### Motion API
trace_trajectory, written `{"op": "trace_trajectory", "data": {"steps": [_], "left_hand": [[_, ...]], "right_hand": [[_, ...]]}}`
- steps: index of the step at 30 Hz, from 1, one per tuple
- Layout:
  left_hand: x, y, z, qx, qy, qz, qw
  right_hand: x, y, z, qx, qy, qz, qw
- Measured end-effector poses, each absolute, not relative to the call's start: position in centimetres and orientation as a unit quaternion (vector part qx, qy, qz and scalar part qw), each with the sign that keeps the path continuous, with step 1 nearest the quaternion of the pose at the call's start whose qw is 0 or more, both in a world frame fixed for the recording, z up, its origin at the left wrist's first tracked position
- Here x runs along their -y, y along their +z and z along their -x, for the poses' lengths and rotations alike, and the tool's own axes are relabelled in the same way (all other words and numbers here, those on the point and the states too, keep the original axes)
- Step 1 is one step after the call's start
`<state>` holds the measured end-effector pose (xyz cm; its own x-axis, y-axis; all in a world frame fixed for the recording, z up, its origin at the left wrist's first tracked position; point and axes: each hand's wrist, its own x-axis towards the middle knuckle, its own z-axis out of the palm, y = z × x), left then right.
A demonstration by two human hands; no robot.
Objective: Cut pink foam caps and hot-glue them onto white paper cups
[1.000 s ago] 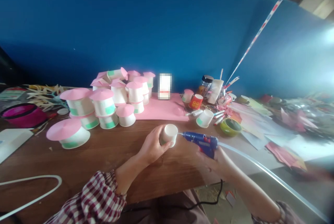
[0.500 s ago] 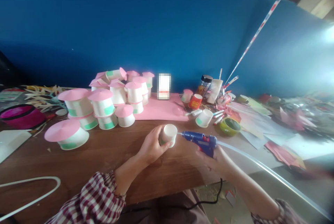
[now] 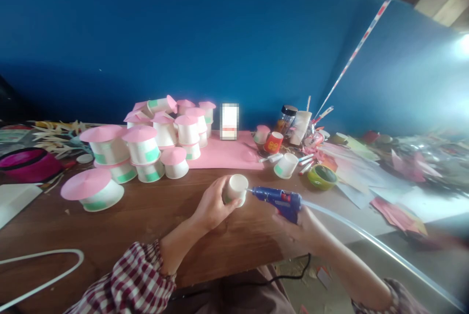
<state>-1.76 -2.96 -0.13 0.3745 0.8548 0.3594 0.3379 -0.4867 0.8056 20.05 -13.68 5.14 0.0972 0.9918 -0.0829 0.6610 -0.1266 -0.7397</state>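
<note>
My left hand (image 3: 212, 206) is closed round a white paper cup (image 3: 238, 184), its flat round end tilted up toward me. In my right hand (image 3: 298, 226) is a blue hot glue gun (image 3: 276, 198), its nozzle pointing left at the cup's upper right edge. The tip looks to be at the rim; whether it touches I cannot tell. A long clear glue stick (image 3: 351, 223) runs from the gun's back to the lower right. To the left stand several white cups with pink paper cone tops (image 3: 142, 140) and green patches, some of them stacked.
Pink paper (image 3: 223, 155) lies under a pixelated upright rectangle (image 3: 229, 121). At the right are a red cup (image 3: 273, 143), a white cup (image 3: 286, 165), a green bowl (image 3: 322, 177), markers and loose papers. A magenta container (image 3: 29, 163) and white cable (image 3: 73, 250) are at left. A black cord (image 3: 293, 280) hangs by the table edge.
The glue gun has moved slightly left, bringing its nozzle closer to the cup's edge. My left hand keeps its hold on the cup with hardly any movement.
</note>
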Motion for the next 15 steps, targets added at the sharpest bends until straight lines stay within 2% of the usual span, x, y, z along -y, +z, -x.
{"op": "trace_trajectory", "data": {"steps": [15], "left_hand": [[3.08, 0.29, 1.85, -0.392, 0.403, -0.761, 0.322]], "right_hand": [[13.32, 5.39, -20.38, 0.596, 0.294, 0.689, 0.291]]}}
